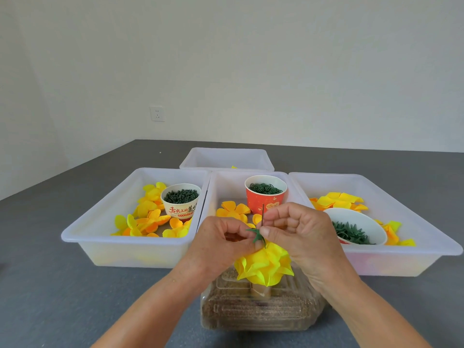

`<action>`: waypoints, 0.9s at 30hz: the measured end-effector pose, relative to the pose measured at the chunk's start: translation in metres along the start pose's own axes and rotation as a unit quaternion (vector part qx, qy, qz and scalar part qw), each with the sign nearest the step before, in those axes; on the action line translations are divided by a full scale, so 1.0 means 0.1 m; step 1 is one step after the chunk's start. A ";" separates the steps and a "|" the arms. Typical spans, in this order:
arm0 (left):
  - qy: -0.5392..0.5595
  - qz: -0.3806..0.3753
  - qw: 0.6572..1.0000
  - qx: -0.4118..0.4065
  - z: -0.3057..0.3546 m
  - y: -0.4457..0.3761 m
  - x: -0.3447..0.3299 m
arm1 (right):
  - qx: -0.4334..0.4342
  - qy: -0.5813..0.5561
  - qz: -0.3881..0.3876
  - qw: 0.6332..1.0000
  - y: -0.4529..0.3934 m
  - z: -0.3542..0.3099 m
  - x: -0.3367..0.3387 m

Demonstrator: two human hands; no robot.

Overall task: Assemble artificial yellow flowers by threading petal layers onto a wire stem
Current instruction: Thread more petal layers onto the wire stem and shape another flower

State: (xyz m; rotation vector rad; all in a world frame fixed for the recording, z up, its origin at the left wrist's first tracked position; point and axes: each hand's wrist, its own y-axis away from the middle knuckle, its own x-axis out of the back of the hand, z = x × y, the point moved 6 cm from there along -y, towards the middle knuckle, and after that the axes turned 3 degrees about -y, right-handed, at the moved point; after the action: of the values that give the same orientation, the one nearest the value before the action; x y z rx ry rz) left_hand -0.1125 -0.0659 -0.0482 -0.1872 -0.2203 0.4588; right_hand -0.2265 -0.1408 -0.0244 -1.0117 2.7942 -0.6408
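Right hand (pixel 298 229) pinches wire stem (pixel 263 214) upright; left hand (pixel 226 237) pinches green calyx (pixel 256 234) onto it, just above yellow flower (pixel 265 263) w/ petal layers stacked. Risk, my guess: calyx tilts & jams on wire; or stem bends if pushed off-axis.

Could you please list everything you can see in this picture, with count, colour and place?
Table: one, grey, under everything.
Trays: four, translucent white; three in a row, one behind.
Loose petal layers: many, yellow and orange, in the three front trays.
Paper cups: two, one white in the left tray, one red in the middle tray, both holding small green parts.
Bowl: one, white, right tray, holding green leaf-like pieces.
Clear box: one, brownish contents, nearest the camera.
Flower: one, yellow, above the clear box.
Wire stem: one, dark, upright.
Calyx: one, green, on the wire.
Wall socket: one, white.
Left hand: pinches the calyx.
Right hand: pinches the wire.
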 end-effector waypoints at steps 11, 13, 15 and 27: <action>0.018 0.059 0.998 0.026 0.05 0.06 0.08 | -0.021 0.130 -0.048 0.990 -0.06 -0.07 -0.02; 0.004 0.062 0.998 -0.008 0.12 0.08 0.07 | -0.018 0.154 -0.054 0.987 -0.06 -0.10 -0.02; -0.009 0.071 0.997 -0.033 0.15 0.08 0.08 | -0.012 0.175 -0.058 0.983 -0.07 -0.12 -0.02; -0.183 0.089 0.974 -0.103 0.23 0.08 0.13 | -0.012 0.236 -0.089 0.968 -0.09 -0.13 -0.01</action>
State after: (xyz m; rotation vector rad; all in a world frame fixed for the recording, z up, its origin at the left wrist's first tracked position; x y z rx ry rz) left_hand -0.1105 -0.0504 -0.0258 -0.3280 -0.6183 0.6483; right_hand -0.2228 -0.1419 -0.0088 -1.2721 3.1332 -0.9906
